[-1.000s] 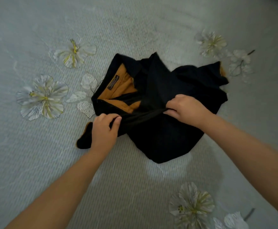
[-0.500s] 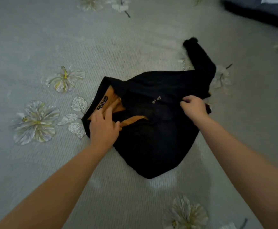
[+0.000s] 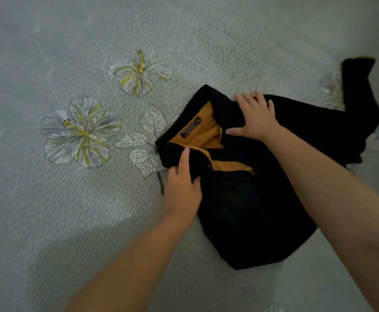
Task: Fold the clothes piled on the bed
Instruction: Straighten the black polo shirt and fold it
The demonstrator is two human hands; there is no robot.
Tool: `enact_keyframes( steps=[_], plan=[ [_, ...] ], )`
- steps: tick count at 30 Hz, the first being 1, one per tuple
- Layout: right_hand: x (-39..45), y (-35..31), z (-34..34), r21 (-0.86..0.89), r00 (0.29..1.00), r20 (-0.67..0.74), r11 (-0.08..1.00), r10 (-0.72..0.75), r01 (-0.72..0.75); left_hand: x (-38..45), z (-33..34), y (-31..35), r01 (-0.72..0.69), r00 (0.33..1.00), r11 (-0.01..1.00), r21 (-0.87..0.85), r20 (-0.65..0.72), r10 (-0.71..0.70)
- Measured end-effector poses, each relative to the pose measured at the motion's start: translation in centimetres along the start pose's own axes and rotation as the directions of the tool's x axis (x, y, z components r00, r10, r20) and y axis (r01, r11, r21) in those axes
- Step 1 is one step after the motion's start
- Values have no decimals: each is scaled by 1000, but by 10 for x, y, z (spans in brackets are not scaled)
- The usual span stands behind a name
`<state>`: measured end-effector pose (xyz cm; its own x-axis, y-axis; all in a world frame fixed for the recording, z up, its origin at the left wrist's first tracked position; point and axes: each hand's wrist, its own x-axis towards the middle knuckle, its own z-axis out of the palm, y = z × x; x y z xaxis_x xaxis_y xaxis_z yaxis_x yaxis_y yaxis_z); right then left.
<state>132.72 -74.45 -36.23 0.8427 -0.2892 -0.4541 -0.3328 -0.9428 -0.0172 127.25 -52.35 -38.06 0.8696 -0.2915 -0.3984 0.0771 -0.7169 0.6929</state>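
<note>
Because it served as the folding bed, the pale grey quilted bedspread with embroidered flowers (image 3: 78, 221) filled the frame; centre-right lay the black shirt with mustard lining (image 3: 251, 210). The right hand (image 3: 257, 118) pressed flat, released; the left hand (image 3: 182, 188) pinched the collar.

Garment (image 3: 251, 210) under both hands: black, mustard-orange lining, black label at collar. Bedspread (image 3: 71, 221) left of the left hand (image 3: 181, 188): pale grey, white-and-yellow flower print.
</note>
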Motion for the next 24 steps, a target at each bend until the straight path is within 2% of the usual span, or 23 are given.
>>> enact_keyframes(
  steps=[2,5,8,11,14,16,18,22,24],
  plan=[
    [8,2,-4,-22,999,14,999,-32,32,14,-9,-8,-83,996,993,-84,-27,81],
    [11,-2,-5,-27,998,16,998,-54,54,38,-35,-20,-165,972,985,-48,-177,154],
    [-1,-5,-1,204,999,42,979,-28,19,64,-73,-29,-116,953,990,-75,-290,90],
    [-14,-6,-2,353,990,-138,936,38,13,74,-89,-30,-6,945,989,-151,-323,-44],
    [-20,-9,-3,334,963,-263,942,61,32,59,-73,-13,54,981,977,-208,-171,-91],
    [-23,-8,-2,296,966,-259,950,-15,94,62,-71,-3,95,988,960,-265,-95,-124],
    [-30,-3,-4,255,953,-280,949,-112,187,80,-78,1,69,995,968,-243,-54,-85],
    [-57,14,-29,237,863,-466,913,-194,333,108,-99,18,147,974,919,-367,214,-71],
    [-74,24,-45,159,814,-538,923,-217,351,106,-103,35,124,959,921,-370,283,-15]
  ],
)
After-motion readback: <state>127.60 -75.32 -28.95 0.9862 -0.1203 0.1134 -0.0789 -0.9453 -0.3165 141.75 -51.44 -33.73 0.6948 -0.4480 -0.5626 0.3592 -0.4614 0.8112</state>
